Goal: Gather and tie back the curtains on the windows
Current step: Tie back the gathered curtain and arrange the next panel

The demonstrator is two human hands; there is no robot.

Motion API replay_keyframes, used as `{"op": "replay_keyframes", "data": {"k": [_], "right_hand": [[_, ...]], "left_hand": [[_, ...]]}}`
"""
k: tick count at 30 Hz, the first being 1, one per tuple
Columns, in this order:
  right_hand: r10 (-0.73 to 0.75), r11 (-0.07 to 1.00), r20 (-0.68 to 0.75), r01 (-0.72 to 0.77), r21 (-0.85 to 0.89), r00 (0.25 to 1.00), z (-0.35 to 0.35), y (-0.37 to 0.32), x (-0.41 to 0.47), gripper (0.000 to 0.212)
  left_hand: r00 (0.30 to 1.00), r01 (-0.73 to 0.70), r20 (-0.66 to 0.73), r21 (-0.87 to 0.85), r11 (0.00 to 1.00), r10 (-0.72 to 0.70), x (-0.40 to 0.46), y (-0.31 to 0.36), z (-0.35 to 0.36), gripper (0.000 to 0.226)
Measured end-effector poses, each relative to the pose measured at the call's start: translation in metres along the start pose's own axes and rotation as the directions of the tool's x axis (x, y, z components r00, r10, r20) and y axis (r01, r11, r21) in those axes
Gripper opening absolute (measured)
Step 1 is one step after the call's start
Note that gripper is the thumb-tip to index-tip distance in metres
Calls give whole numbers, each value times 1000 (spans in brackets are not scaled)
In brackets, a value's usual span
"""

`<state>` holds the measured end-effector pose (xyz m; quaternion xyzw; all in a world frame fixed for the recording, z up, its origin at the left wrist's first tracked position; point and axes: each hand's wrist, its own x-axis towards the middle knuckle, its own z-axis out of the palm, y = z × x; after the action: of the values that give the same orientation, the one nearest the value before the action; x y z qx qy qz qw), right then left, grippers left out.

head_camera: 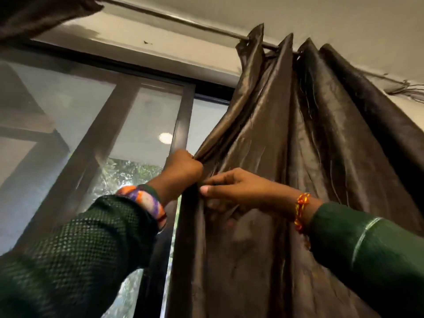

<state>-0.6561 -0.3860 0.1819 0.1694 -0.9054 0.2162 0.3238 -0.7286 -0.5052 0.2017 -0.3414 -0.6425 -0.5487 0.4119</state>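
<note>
A shiny dark brown curtain [286, 145] hangs in bunched folds from a metal rod [183, 20] on the right side of the window. My left hand [181, 171] grips the curtain's left edge in a fist. Just to its right, my right hand [238, 189] pinches a fold of the same fabric between thumb and fingers. Both arms reach upward in green sleeves, with bangles on the left wrist and a red-yellow thread on the right.
The window [128, 125] with its dark frame fills the left, with greenery visible outside through the glass. Another dark curtain [41, 12] shows at the top left corner. Loose wires [408, 88] run along the wall at the right.
</note>
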Motion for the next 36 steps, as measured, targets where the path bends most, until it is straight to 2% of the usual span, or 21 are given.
{"op": "replay_keyframes", "data": {"k": [2,4,7,9,10,12,13,15,18,20,22,24,26,27,29,31,33,35,36], "right_hand": [[-6,1000,-56,7,22,998,-20,3,-5,31],[-20,1000,-222,21,2,975,-46,10,-6,28],[-107,987,-515,29,-158,850,-99,30,-15,18],[-208,936,-667,-53,-348,715,-134,47,-24,16],[-231,894,-712,-144,-424,663,-150,55,-30,18],[-225,833,-764,-288,-473,605,-179,71,-43,27],[-201,810,-782,-349,-472,590,-192,80,-47,38],[-124,742,-839,-512,-433,529,-217,100,-57,68],[9,666,-907,-679,-310,422,-255,143,-65,88],[93,682,-917,-695,-225,388,-274,172,-73,111],[136,730,-911,-661,-173,389,-284,194,-78,124],[206,787,-902,-613,-78,379,-282,203,-83,127],[277,818,-905,-574,44,325,-288,215,-85,128],[288,825,-901,-562,61,324,-291,220,-85,127],[298,832,-881,-552,51,367,-294,228,-83,116],[287,845,-863,-534,24,416,-296,229,-82,81],[232,859,-808,-504,-91,541,-293,224,-78,57],[114,884,-745,-408,-226,658,-283,209,-72,51],[46,891,-725,-357,-281,687,-276,200,-67,52]], "left_hand": [[999,3,-52,78,997,1,4,-3,-3,15],[996,5,-89,157,988,9,10,-10,-5,12],[988,38,-157,278,960,6,17,-23,-7,13],[981,82,-195,366,927,-10,21,-32,-9,18],[978,103,-210,407,908,-17,24,-35,-10,19],[968,147,-249,470,870,-29,30,-42,-12,20],[960,173,-277,498,850,-33,32,-45,-14,21],[939,222,-342,536,814,-30,34,-49,-15,24],[913,291,-405,577,763,-42,30,-50,-16,29],[913,319,-401,591,741,-74,26,-47,-15,32],[919,340,-372,582,739,-130,21,-41,-13,36],[945,314,-270,598,737,-183,17,-31,-9,38],[971,240,-120,568,787,-209,19,-18,-1,49],[981,189,-71,541,820,-180,21,-11,3,52],[994,112,-36,441,891,-107,20,9,18,49],[1000,27,-17,332,943,-23,18,34,40,45],[997,-46,-41,326,944,63,23,51,61,51],[982,-112,-95,407,907,164,28,65,78,46],[971,-146,-104,460,876,217,31,69,85,45]]}}
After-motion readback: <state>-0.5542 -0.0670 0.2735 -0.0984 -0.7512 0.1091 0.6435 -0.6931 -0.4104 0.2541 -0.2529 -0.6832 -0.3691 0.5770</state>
